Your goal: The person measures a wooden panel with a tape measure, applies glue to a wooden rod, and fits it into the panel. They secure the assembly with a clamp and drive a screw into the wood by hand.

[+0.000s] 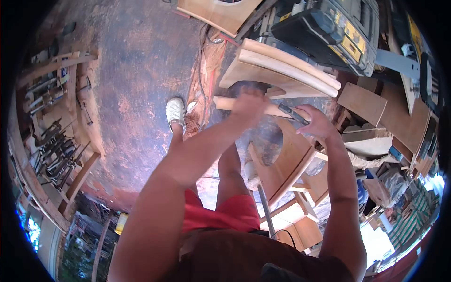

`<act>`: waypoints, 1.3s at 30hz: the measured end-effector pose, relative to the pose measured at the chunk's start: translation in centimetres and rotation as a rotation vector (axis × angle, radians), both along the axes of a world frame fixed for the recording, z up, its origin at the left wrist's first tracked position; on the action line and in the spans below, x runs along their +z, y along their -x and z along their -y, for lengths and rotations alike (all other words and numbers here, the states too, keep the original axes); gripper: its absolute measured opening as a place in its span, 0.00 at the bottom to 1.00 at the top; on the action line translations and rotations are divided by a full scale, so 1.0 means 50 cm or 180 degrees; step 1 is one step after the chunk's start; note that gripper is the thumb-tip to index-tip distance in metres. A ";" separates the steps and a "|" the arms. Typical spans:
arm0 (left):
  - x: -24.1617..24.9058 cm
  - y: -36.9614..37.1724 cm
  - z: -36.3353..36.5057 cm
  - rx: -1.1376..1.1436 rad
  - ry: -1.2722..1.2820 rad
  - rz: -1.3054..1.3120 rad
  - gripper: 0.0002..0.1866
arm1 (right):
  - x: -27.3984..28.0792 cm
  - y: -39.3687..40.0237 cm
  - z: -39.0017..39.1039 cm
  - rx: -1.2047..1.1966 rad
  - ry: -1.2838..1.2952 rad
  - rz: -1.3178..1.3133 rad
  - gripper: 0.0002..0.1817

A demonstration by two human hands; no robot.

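Observation:
My left hand (317,121) is closed around the end of a dark, narrow metal tool (292,113), beside a light wooden strip (225,102). My right hand (251,107) is over the strip further left, smeared by motion, and its fingers cannot be made out. Just beyond both hands stands a curved wooden panel (256,71) with rounded light rails (291,63) along its top. Nearer my legs, another wooden panel (293,162) with a round cutout leans at an angle.
A black and yellow toolbox (324,35) stands at the upper right. Clamps and tools fill a wooden rack (70,188) at the left. Wooden boards (361,103) are stacked on the right. Cables run along the worn floor (136,61), near my light shoe (175,111).

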State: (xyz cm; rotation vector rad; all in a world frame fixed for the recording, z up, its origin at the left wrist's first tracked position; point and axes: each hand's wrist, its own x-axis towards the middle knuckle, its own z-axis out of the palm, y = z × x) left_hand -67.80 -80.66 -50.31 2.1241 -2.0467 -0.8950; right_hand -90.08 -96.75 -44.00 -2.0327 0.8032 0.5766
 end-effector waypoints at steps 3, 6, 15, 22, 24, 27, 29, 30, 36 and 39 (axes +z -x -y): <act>0.016 -0.068 -0.014 -0.0125 -0.0491 -0.0121 0.14 | -0.027 0.049 0.000 0.0258 0.0638 0.0300 0.39; 0.008 -0.101 -0.012 -0.0226 -0.0281 0.0015 0.12 | -0.071 0.071 0.009 0.0282 0.1167 0.0025 0.27; 0.007 -0.132 0.099 -0.0530 -0.0405 0.0161 0.14 | -0.079 0.071 0.070 0.0105 0.1405 -0.0307 0.16; 0.003 -0.122 0.140 -0.0493 0.0021 0.0223 0.16 | -0.088 0.075 0.108 -0.0006 0.1440 -0.0325 0.16; 0.021 -0.126 0.131 -0.0423 -0.0108 0.0295 0.18 | -0.097 0.082 0.110 -0.0044 0.1493 -0.0206 0.17; 0.024 -0.146 0.067 -0.0126 0.0343 0.0200 0.27 | -0.100 0.096 0.108 -0.0012 0.1583 -0.0079 0.18; 0.051 -0.177 -0.008 0.0274 0.0854 0.0187 0.31 | -0.101 0.098 0.107 0.0038 0.1766 -0.0274 0.21; 0.068 -0.188 -0.062 0.0371 0.0675 0.0294 0.34 | -0.099 0.096 0.102 0.0053 0.1790 -0.0212 0.21; 0.116 -0.194 -0.673 0.1253 -0.0989 0.0379 0.38 | -0.104 0.137 0.074 -0.0630 0.1920 0.0427 0.33; 0.205 -0.121 -0.968 0.2253 -0.2115 0.0270 0.38 | -0.147 0.195 0.068 -0.0542 0.2009 0.0428 0.34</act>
